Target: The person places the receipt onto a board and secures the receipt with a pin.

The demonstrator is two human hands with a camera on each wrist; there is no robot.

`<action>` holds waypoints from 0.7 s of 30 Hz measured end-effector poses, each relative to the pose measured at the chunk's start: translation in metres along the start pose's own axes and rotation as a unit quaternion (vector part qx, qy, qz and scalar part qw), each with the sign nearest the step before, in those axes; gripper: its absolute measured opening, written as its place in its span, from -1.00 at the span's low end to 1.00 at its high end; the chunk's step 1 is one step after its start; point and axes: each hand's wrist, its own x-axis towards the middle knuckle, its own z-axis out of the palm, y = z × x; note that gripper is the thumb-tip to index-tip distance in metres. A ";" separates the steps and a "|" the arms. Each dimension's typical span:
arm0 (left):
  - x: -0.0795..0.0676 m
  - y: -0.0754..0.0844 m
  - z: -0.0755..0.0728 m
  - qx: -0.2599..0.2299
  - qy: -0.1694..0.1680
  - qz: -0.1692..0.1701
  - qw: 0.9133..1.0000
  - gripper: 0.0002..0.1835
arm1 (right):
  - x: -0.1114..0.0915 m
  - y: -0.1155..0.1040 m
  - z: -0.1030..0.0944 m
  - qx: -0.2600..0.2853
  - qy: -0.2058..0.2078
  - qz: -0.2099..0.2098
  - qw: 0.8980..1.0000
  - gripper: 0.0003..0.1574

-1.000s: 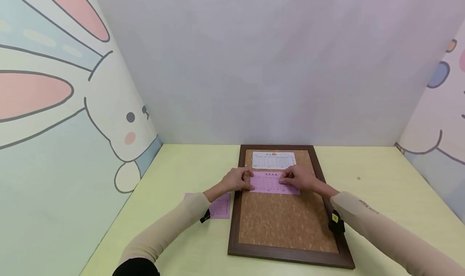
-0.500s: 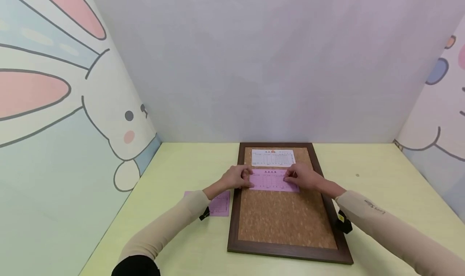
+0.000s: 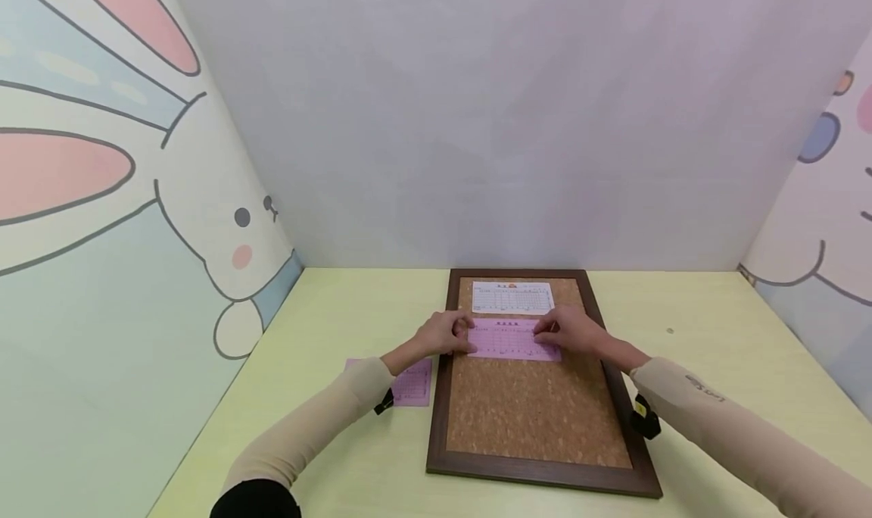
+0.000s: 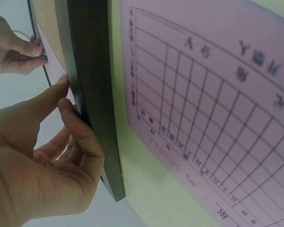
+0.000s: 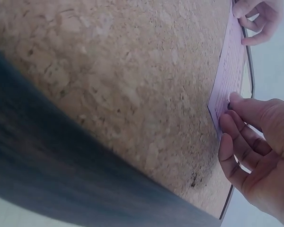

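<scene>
A pink printed form slip (image 3: pixel 504 340) lies on the framed corkboard (image 3: pixel 538 416), below a white form slip (image 3: pixel 513 297). My left hand (image 3: pixel 441 333) presses the pink slip's left edge, thumb and forefinger spread apart along it. Near the slip's right end, my right hand (image 3: pixel 574 329) pinches a tiny green item (image 4: pixel 44 57) between thumb and finger; it looks like a pushpin, mostly covered by the fingertips. In the right wrist view, the pinched item (image 5: pixel 228 105) shows as a small dark bit against the slip.
Another pink form slip (image 3: pixel 413 385) lies on the pale yellow table (image 3: pixel 361 465), left of the board and partly under the left forearm. The board's brown frame (image 3: pixel 545 472) stands slightly raised. A grey wall rises behind, with cartoon-decorated walls at both sides.
My right hand has shifted slightly rightward along the pink slip, still pinching. The left hand keeps its place at the left edge. The head view has tilted a little.
</scene>
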 end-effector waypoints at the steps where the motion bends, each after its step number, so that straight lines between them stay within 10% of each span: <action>1: 0.000 0.000 0.000 -0.001 0.000 0.002 1.000 -0.60 | 0.001 0.000 0.000 -0.005 0.000 0.004 1.000 -0.86; 21: 0.004 0.003 -0.006 -0.022 0.004 -0.002 1.000 -0.59 | 0.017 0.009 -0.009 -0.016 0.060 0.058 0.996 -0.90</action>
